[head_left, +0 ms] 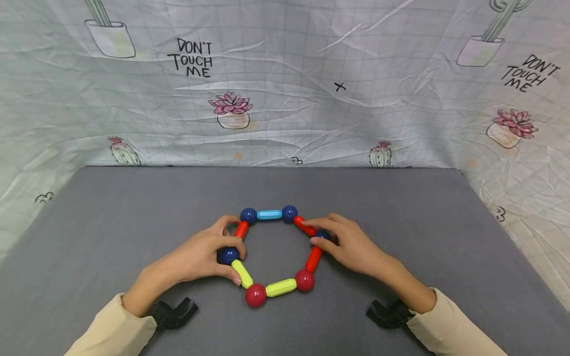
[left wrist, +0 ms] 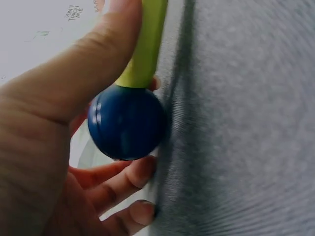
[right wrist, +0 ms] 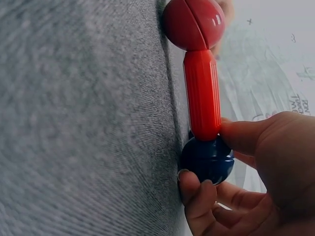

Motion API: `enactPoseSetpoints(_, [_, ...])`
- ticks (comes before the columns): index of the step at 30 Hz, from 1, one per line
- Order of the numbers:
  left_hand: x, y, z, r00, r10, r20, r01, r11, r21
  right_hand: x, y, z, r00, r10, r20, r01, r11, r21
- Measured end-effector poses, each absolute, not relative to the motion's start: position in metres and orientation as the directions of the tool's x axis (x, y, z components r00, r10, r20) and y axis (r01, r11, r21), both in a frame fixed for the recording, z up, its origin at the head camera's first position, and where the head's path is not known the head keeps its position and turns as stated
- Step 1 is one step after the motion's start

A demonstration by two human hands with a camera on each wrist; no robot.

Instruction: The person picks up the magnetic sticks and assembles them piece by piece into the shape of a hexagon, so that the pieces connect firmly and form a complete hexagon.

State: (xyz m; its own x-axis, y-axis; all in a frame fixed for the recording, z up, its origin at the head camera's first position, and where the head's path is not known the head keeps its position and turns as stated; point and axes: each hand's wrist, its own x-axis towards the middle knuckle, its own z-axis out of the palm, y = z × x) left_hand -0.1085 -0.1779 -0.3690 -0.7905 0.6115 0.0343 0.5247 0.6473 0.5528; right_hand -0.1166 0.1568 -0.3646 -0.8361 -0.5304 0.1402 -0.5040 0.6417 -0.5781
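A closed six-sided ring of rods and balls lies flat on the grey cloth. Along its far side, a light blue rod (head_left: 269, 214) joins two dark blue balls. My left hand (head_left: 205, 252) curls round the left dark blue ball (left wrist: 129, 123), its thumb along a yellow-green rod (left wrist: 147, 44). At the ring's right corner, my right hand (head_left: 354, 244) holds another dark blue ball (right wrist: 207, 160) between thumb and fingers. From that ball a red rod (right wrist: 202, 93) runs to a red ball (right wrist: 193, 23). A second red ball (head_left: 256, 295) forms the near corner, linked by another yellow-green rod (head_left: 281, 287).
Grey cloth (head_left: 133, 207) covers the tabletop around the ring. Behind and at both sides hangs a pale curtain (head_left: 285, 84) printed with potted plants and lettering. A black strap piece (head_left: 173, 314) sits at my left wrist, and a similar one (head_left: 389, 314) at the right.
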Motion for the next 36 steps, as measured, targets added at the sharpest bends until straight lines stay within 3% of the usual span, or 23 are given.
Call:
enactPoseSetpoints(8, [-0.1103, -0.1778, -0.3732, -0.787, 0.607, 0.11, 0.551, 0.613, 0.566, -0.117, 0.1594, -0.3634, -0.835, -0.533, 0.139, -0.505, 0.639, -0.58])
enactPoseSetpoints(36, [-0.1118, -0.1809, -0.377, -0.774, 0.611, 0.166, 0.582, 0.583, 0.567, -0.1166, 0.1532, -0.369, -0.824, -0.549, 0.141, -0.501, 0.589, -0.634])
